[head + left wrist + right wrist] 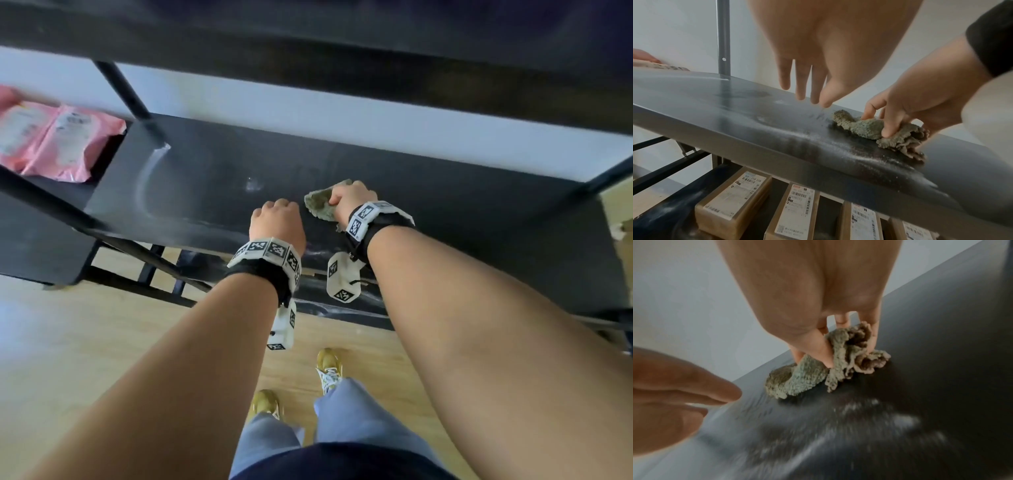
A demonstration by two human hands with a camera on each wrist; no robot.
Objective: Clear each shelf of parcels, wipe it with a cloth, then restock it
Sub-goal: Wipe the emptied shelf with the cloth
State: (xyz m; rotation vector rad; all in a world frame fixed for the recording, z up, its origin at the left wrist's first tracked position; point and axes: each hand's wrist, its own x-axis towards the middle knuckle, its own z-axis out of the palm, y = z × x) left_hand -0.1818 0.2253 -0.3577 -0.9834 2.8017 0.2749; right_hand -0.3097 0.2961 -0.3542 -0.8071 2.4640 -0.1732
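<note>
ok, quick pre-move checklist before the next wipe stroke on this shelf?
1. Cloth gripped: ok. The right hand pinches the green-brown cloth with thumb and fingers.
2. Cloth on surface: ok. It is bunched and lies on the dark shelf.
3. Shelf clear of parcels: ok in the part that shows; pink parcels sit on the neighbouring shelf.
4. Left hand out of the stroke path: not ok. Its straight fingers hang close beside the cloth.
5. Dust removed: not ok. Pale streaks show on the shelf.
6. Brown boxes below undisturbed: ok.
</note>
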